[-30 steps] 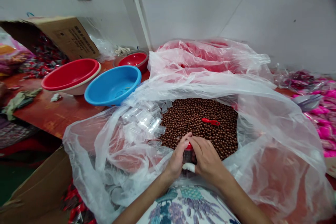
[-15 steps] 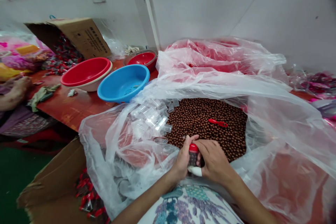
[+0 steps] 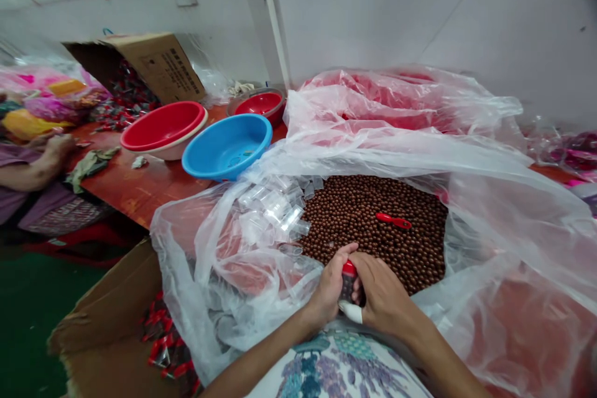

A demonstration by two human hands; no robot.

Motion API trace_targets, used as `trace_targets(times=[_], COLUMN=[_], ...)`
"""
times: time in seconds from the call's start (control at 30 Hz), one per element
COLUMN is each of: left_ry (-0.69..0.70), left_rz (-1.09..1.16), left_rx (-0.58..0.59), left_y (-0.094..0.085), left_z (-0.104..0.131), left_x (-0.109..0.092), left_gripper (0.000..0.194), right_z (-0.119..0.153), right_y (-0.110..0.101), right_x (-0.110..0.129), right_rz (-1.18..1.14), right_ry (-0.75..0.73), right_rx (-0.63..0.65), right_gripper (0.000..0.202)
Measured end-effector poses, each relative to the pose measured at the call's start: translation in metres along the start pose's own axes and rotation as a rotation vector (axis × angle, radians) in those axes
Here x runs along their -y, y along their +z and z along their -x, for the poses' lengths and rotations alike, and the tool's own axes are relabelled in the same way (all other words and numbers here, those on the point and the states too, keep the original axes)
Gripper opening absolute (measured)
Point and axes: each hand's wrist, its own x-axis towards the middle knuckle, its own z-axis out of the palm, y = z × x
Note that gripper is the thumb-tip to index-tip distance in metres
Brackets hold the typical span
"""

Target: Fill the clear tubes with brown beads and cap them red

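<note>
Close to my body, a small clear container (image 3: 347,289) with a red cap is held between both hands, with dark brown balls showing inside it. My left hand (image 3: 330,286) wraps its left side. My right hand (image 3: 385,292) closes round it from the right, and a white cover sits on that thumb. Just beyond my hands spreads a heap of brown balls (image 3: 364,211) on plastic sheeting. A red scoop (image 3: 393,220) lies on top of the heap. To the left are several empty clear containers (image 3: 273,208) in a pile.
A blue basin (image 3: 228,148) and a red basin (image 3: 163,125) stand on the red table (image 3: 135,189). Behind is a tipped cardboard box (image 3: 153,65) of red-capped containers. An open carton (image 3: 107,329) sits low on my left. A co-worker's hand (image 3: 58,149) is at far left.
The view has shifted slightly left, so everything sits a little further right. Both hands still hold the red-capped container. More of the co-worker's arm shows.
</note>
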Motion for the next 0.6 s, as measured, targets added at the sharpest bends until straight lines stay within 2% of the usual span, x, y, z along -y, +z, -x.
trace_targets(times=[0.2,0.3,0.37,0.43,0.47,0.53,0.6], left_ry=[0.016,0.046,0.205,0.463,0.547,0.576,0.555], left_rz=[-0.111,-0.302,-0.59,-0.98,-1.203,-1.589,-1.84], left_rx=[-0.046,0.011,0.027,-0.081,-0.166,-0.301,-0.321], left_y=[0.001,-0.002,-0.012,-0.03,-0.04,-0.062,-0.08], left_z=[0.005,0.007,0.008,0.005,0.003,-0.004,-0.011], left_x=[0.01,-0.002,-0.022,-0.047,-0.059,-0.078,-0.089], left_gripper=[0.05,0.048,0.044,0.032,0.03,0.033,0.036], right_z=[0.002,0.005,0.01,0.017,0.021,0.027,0.031], right_y=[0.003,0.002,-0.001,-0.006,-0.009,-0.015,-0.019], right_x=[-0.002,-0.007,-0.013,-0.017,-0.019,-0.021,-0.024], right_rz=[0.055,0.04,0.059,0.095,0.112,0.126,0.114], right_ry=[-0.086,-0.081,-0.056,-0.012,0.008,0.04,0.059], right_rx=[-0.025,-0.047,-0.052,-0.021,0.014,0.102,0.169], right_gripper=[0.045,0.044,0.049,0.057,0.063,0.079,0.085])
